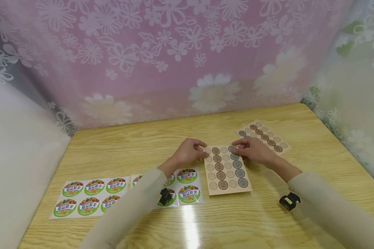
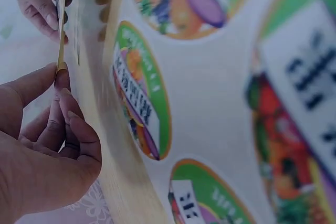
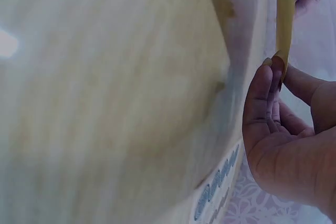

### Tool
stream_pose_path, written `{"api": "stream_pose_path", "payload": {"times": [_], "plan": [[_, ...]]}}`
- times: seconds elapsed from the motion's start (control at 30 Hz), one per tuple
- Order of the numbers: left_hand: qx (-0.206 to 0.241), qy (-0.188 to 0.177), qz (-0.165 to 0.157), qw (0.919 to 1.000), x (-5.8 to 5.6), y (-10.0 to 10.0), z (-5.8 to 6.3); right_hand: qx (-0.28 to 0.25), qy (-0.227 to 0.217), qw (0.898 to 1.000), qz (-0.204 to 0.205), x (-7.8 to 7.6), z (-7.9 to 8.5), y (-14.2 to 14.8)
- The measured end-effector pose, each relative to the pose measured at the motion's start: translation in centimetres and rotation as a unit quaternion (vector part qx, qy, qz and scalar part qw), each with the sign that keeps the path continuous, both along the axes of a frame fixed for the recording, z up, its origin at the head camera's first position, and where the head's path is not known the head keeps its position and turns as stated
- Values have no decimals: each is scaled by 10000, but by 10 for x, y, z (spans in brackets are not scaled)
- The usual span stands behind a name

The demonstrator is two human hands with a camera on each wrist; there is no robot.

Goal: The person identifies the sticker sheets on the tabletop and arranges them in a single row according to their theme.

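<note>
A kraft-brown sheet of small round stickers (image 1: pixel 226 170) lies on the wooden table (image 1: pixel 143 145) in the head view. My left hand (image 1: pixel 190 152) pinches its top left corner. My right hand (image 1: pixel 252 150) pinches its top right edge. In the left wrist view my left fingers (image 2: pixel 65 108) hold the thin edge of the sheet (image 2: pixel 60 51), and the right hand (image 2: pixel 42 3) shows at the top. The right wrist view shows my right fingers (image 3: pixel 268 98) on the sheet's edge (image 3: pixel 286 19).
A second brown sticker sheet (image 1: pixel 263 135) lies behind my right hand. Two white sheets of round green fruit labels (image 1: pixel 90 196) (image 1: pixel 182 186) lie at the front left, partly under my left sleeve. Flowered curtains close off the back and right.
</note>
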State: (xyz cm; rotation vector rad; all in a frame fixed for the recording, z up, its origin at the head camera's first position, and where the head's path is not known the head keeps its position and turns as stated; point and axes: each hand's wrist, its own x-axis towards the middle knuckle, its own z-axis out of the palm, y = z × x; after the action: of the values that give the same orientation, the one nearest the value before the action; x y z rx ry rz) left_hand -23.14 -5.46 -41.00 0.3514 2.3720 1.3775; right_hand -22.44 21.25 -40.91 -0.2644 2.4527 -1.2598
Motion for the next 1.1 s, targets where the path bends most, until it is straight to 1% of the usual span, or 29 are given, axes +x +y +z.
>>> {"api": "stream_pose_path", "payload": {"times": [0.1,0.2,0.33,0.5,0.6,0.73,0.87,1.1], "plan": [[-260,97,-51,9996,5,0,-2,-91,-62,9999,23,5,-5,-2],[-469,167,-130,9987,8,0,-3,-217,-173,9996,-10,8,-8,-4],[-695,241,-279,9969,11,-2,-6,-204,-144,9997,-6,13,-12,-6],[-929,388,-382,9942,15,-5,-8,27,152,9998,113,18,-13,-11],[-1021,402,-409,9931,18,-6,-7,169,329,9992,135,20,-13,-14],[-1042,360,-431,9930,21,-7,-6,323,443,9984,160,22,-12,-17],[-1065,403,-441,9925,22,-8,-6,399,529,9976,195,24,-12,-19],[-1204,486,-449,9905,23,-10,-6,702,884,9932,277,26,-12,-22]]}}
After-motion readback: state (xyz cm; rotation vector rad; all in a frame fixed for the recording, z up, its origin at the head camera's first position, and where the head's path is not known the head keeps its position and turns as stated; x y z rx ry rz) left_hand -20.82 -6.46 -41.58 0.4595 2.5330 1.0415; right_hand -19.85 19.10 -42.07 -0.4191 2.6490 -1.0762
